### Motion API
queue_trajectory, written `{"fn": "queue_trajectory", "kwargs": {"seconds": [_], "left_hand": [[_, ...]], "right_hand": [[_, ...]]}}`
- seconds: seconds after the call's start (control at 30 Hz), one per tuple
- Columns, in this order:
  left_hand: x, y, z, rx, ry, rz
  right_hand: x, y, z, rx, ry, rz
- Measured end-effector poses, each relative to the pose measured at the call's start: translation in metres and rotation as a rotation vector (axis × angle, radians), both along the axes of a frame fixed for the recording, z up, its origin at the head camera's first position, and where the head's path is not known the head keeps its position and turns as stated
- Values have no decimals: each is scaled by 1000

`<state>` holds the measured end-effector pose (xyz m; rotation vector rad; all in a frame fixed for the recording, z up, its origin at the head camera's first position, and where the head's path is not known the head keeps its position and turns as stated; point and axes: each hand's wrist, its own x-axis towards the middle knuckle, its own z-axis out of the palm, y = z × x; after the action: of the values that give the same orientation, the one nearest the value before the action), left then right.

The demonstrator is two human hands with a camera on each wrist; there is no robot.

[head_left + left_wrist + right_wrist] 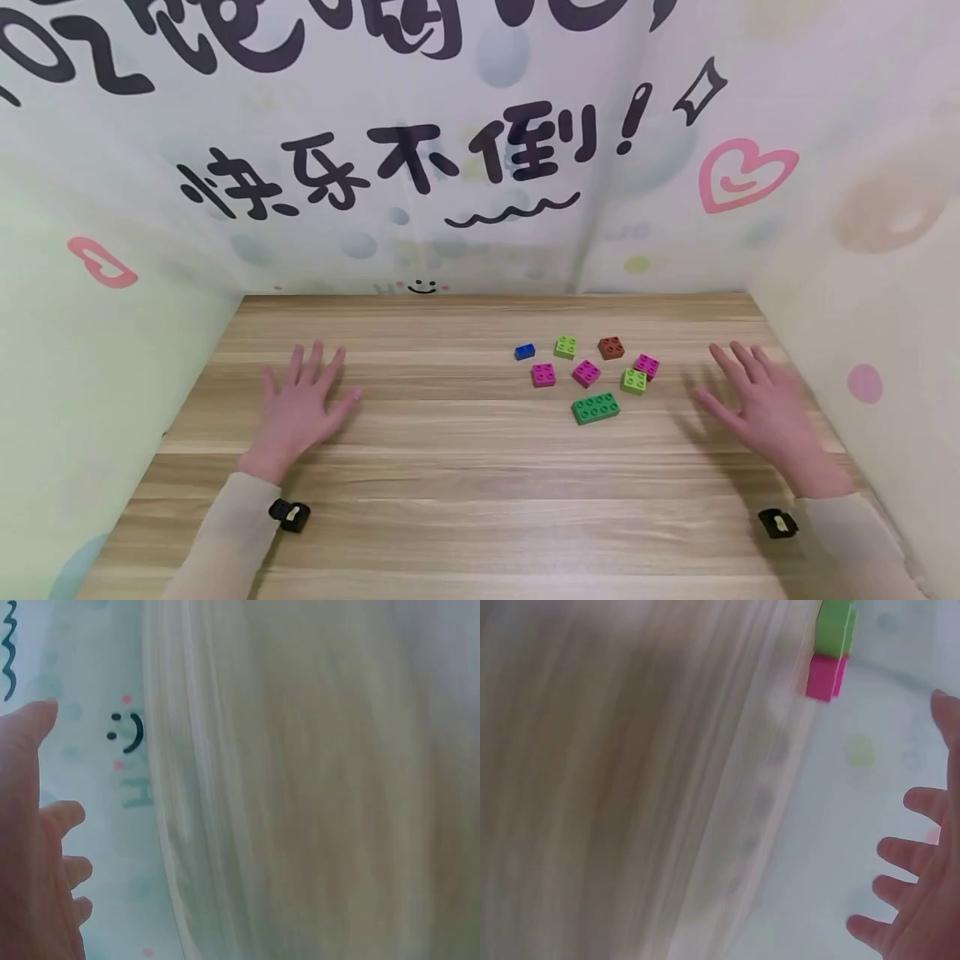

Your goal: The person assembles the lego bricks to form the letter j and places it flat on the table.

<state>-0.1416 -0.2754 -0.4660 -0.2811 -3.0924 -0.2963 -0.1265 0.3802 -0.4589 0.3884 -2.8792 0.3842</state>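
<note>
My left hand is at the table's left side with fingers spread and nothing in it. On the right, my right hand also has its fingers spread, holding nothing, to the right of several toy building bricks. Nearest to it are a magenta brick and a lime brick, side by side. Left of these are a magenta brick, another magenta brick, a brown brick, a lime brick and a small blue brick. A longer green brick lies closest to me.
The bricks lie on a wood-grain table. A printed white cloth with black lettering hangs along the back edge, and pale walls stand at both sides. Each sleeve has a small black device at the wrist.
</note>
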Motion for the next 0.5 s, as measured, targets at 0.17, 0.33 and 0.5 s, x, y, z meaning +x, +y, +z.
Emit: {"fn": "queue_trajectory", "kwargs": {"seconds": [0.17,0.33,0.5], "left_hand": [[3,10,-1,2,13,-16],[6,21,-2,13,38,-41],[9,32,-2,27,32,-64]], "right_hand": [[2,-15,2,-42,44,35],[6,-27,2,-55,63,78],[8,-37,0,-65,82,127]]}}
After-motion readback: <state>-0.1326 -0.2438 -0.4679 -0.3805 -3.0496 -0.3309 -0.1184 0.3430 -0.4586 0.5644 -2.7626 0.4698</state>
